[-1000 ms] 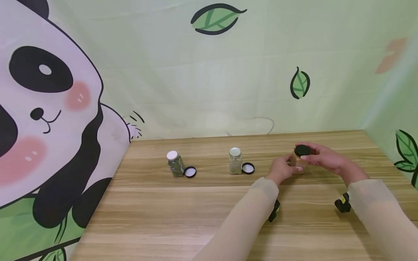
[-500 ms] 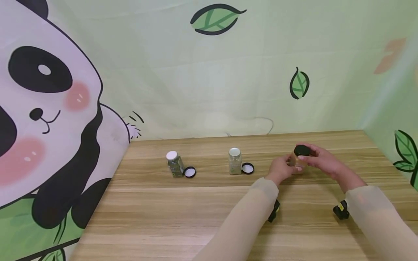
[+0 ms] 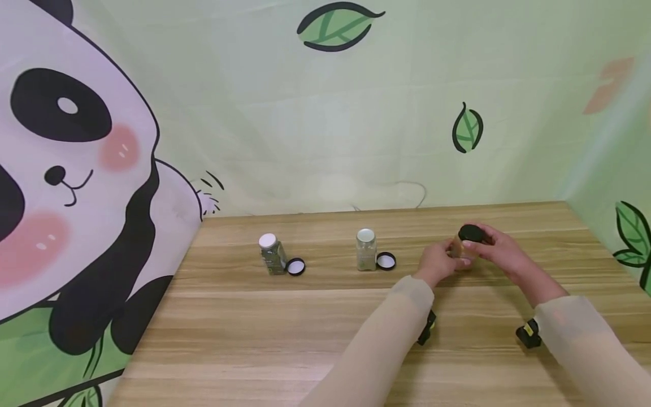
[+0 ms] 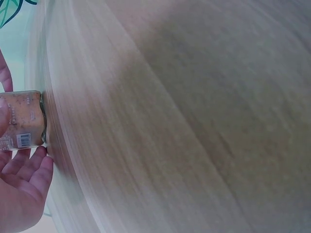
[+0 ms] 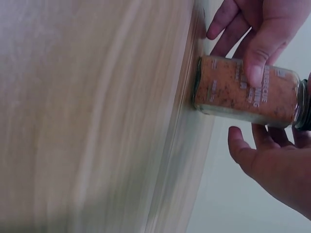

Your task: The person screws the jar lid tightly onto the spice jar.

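Observation:
A square glass spice jar (image 5: 223, 90) with orange-brown seasoning stands upright toward the right of the table, its base right at the tabletop. My left hand (image 3: 438, 264) holds the jar's body between thumb and fingers. On top is a black lid (image 3: 471, 232), which my right hand (image 3: 500, 252) grips by its sides. In the left wrist view a barcode shows on the seasoning jar (image 4: 23, 131), beside the left fingers. The lid lies outside that view.
Left of the hands stands a nearly clear jar (image 3: 366, 253) with a white top, a black-rimmed lid (image 3: 386, 261) beside it. Farther left are a jar with green contents (image 3: 275, 259) and another black-rimmed lid (image 3: 295, 267). A printed cloth wall (image 3: 325, 141) rises behind the wooden table (image 3: 285, 333).
My right wrist and forearm have swung slightly down and left while the fingers stay on the black lid. The left hand and the jar keep their place.

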`<state>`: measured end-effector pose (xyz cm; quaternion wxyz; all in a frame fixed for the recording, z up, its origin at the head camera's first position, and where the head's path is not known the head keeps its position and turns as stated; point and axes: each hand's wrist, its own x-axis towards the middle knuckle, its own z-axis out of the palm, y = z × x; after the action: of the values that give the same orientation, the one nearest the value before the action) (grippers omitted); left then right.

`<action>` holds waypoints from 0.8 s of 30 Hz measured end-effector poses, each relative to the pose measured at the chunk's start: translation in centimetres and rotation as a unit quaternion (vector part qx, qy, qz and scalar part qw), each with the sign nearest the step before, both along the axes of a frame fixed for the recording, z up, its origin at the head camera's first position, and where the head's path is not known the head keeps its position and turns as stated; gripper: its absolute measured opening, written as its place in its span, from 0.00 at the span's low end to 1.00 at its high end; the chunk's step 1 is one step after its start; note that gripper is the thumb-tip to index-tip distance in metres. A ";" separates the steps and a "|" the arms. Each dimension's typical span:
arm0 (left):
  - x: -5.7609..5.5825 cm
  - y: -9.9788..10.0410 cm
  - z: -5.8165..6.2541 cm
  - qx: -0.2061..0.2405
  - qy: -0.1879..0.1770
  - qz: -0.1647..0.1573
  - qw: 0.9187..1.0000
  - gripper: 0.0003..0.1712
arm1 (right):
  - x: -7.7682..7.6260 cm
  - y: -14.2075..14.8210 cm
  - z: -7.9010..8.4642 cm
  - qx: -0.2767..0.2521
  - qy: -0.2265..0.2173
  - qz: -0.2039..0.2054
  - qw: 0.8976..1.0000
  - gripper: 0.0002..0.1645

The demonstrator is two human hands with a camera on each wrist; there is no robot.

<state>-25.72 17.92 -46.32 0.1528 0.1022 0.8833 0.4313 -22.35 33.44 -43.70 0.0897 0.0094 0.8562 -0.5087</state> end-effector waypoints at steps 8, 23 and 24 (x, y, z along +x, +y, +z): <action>-0.1 0.1 -0.2 0.001 0.004 -0.007 1.000 0.36 | 0.3 -0.9 -0.1 0.000 0.012 -0.038 0.999 0.44; 0.0 -0.1 -0.1 -0.008 0.021 -0.004 1.000 0.35 | 0.9 -2.9 -0.7 -0.040 0.036 -0.117 0.992 0.44; 0.0 -0.1 -0.1 -0.008 0.023 -0.004 1.000 0.35 | 0.9 -3.0 -0.7 -0.038 0.038 -0.121 0.991 0.44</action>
<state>-25.70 17.78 -46.46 0.1347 0.1148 0.8895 0.4213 -21.48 30.48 -44.45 -0.0045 0.0904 0.8315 -0.5481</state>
